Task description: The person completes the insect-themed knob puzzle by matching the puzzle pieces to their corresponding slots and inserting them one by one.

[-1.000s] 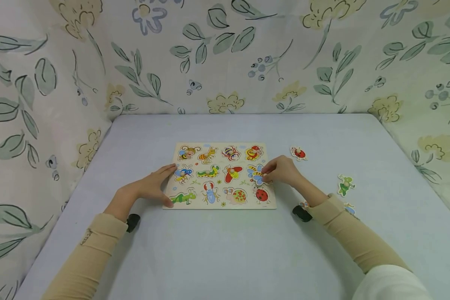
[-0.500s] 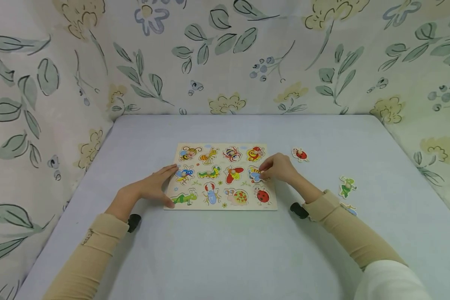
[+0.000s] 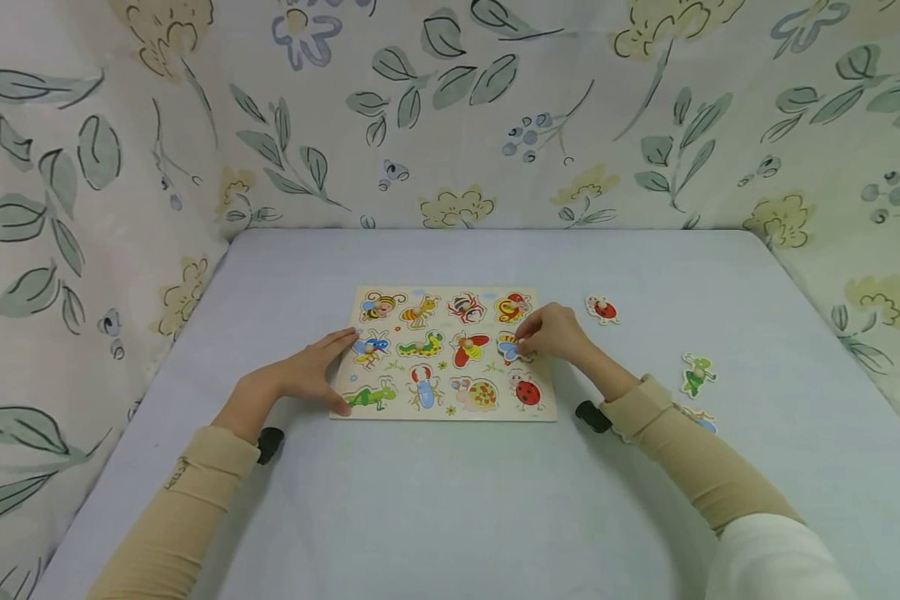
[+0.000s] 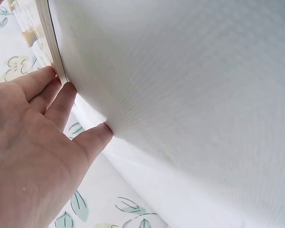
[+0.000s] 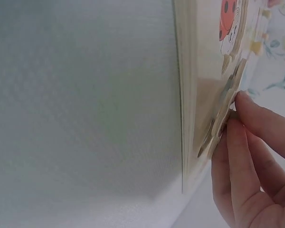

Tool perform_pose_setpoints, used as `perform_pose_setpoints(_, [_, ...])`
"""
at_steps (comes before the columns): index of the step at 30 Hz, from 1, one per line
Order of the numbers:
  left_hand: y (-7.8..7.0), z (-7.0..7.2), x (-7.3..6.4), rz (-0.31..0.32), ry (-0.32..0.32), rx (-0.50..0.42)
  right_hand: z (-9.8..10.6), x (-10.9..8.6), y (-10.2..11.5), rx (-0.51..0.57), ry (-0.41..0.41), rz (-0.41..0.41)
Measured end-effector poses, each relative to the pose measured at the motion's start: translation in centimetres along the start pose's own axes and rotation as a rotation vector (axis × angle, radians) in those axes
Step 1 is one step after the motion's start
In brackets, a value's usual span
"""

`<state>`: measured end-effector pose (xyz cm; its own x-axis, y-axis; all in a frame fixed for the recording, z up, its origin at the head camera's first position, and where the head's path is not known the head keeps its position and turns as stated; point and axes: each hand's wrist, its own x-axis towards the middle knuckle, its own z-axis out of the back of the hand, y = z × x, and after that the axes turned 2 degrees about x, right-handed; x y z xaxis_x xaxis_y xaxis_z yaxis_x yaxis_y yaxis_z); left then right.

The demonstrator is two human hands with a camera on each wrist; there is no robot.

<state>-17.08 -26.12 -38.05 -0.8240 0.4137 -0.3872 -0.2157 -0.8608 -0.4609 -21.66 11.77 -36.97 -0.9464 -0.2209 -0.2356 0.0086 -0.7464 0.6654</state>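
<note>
A wooden insect puzzle board (image 3: 397, 416) lies flat on the table. My right hand (image 3: 558, 333) pinches a blue-winged insect puzzle piece (image 3: 507, 347) between thumb and fingers at the board's right side. In the right wrist view, that piece (image 5: 223, 111) sits slightly tilted, close over the board's face. My left hand (image 3: 303, 371) touches the board's left edge with fingers and thumb spread; in the left wrist view its fingertips (image 4: 70, 88) meet the edge. Knobbed pieces fill the upper rows, such as the caterpillar (image 3: 420, 344). The bottom row shows flat pictures, including a beetle (image 3: 423, 389).
Loose pieces lie right of the board: a ladybug piece (image 3: 602, 310), a green insect piece (image 3: 696, 375) and a blue piece (image 3: 701, 419) partly hidden by the right sleeve. The table (image 3: 435, 508) has a pale cover. Floral cloth (image 3: 450, 125) hangs behind it.
My right hand has lowered slightly and shifted a little left over the board with the blue-winged piece. My left hand has stayed at the board's left edge.
</note>
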Motion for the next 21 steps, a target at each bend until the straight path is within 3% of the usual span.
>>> perform_pose_setpoints(21, [-0.01,0.07,0.0,-0.012,-0.003,-0.005,-0.33,0.08,0.06,-0.003,-0.029,-0.064])
